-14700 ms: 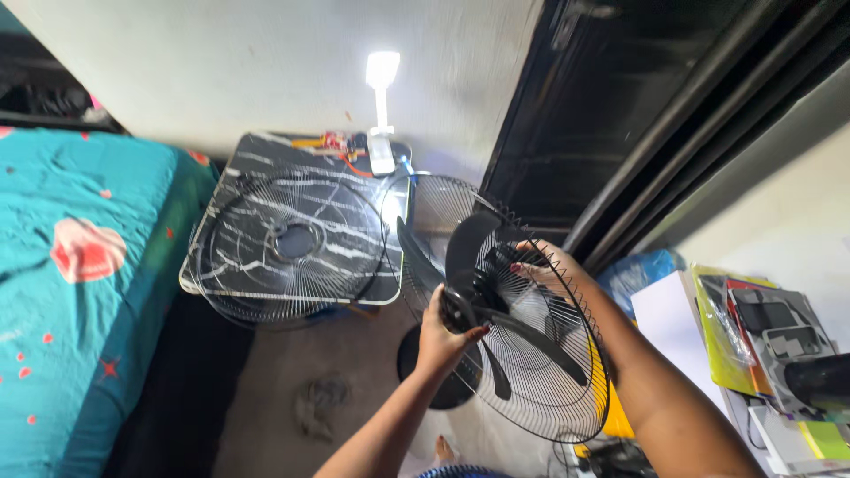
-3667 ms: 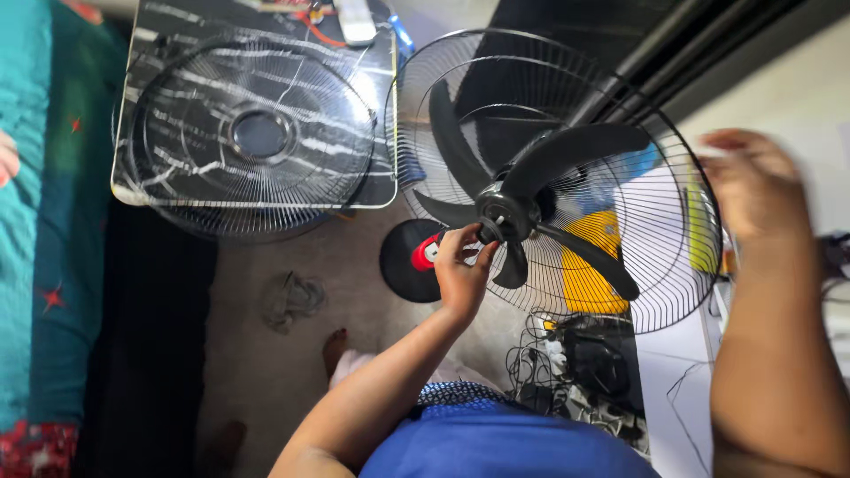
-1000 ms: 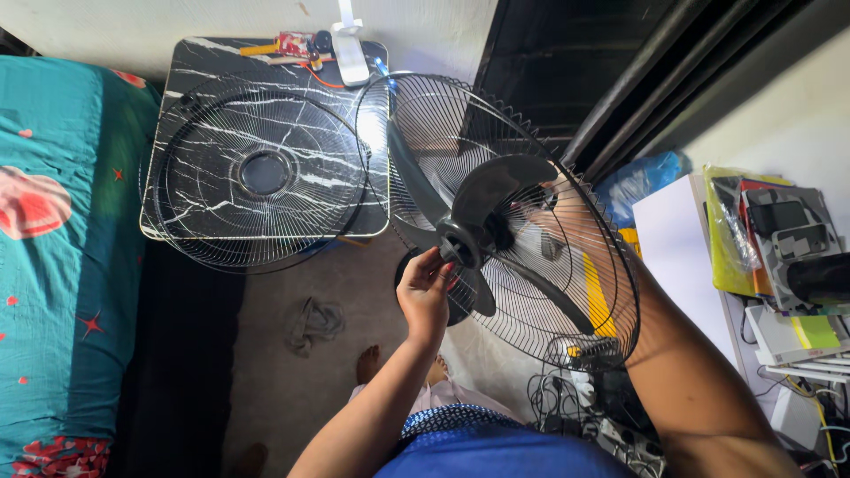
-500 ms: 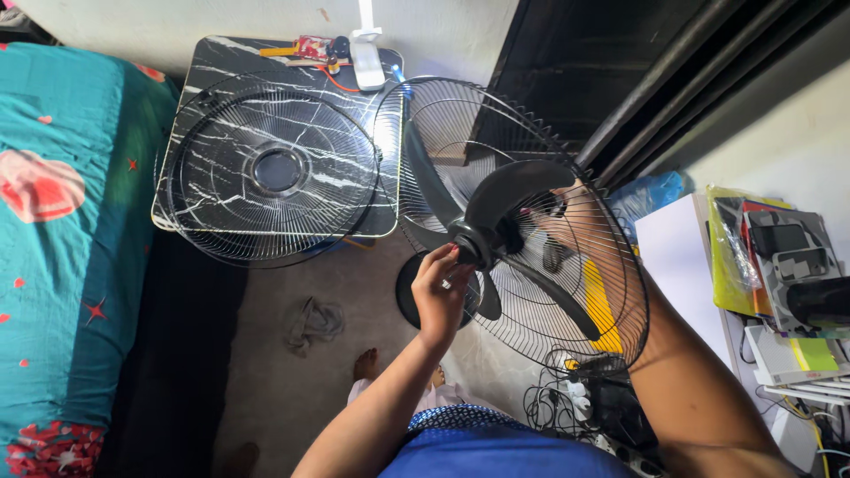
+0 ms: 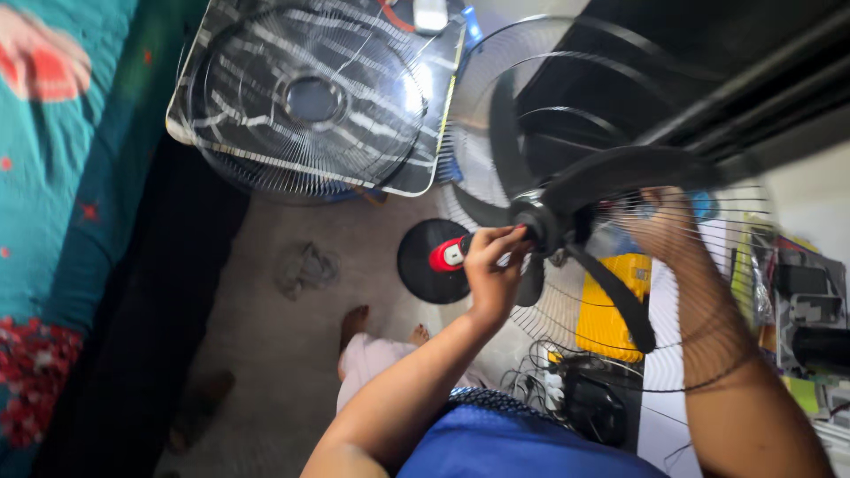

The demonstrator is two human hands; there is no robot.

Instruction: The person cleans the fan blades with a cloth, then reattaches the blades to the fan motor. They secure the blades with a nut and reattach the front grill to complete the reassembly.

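Her left hand (image 5: 493, 265) pinches the hub (image 5: 536, 223) of the black fan blades (image 5: 611, 173). The right hand (image 5: 662, 226) grips behind the rear grille (image 5: 708, 292), half hidden by wires. Left of the hub, a loose front grille (image 5: 310, 97) lies on the marble table (image 5: 425, 168); the round fan base (image 5: 429, 261) sits below.

The floor (image 5: 292, 354) is bare grey concrete. Directly on it, left of the left hand (image 5: 492, 265), lies a crumpled grey rag (image 5: 304, 267). The round black fan base (image 5: 431, 262) stands on the floor just beside that hand. The marble-patterned bench (image 5: 425, 142), up and left of both hands, carries a detached wire fan guard (image 5: 310, 97). A teal bed (image 5: 62, 159) lies furthest left.
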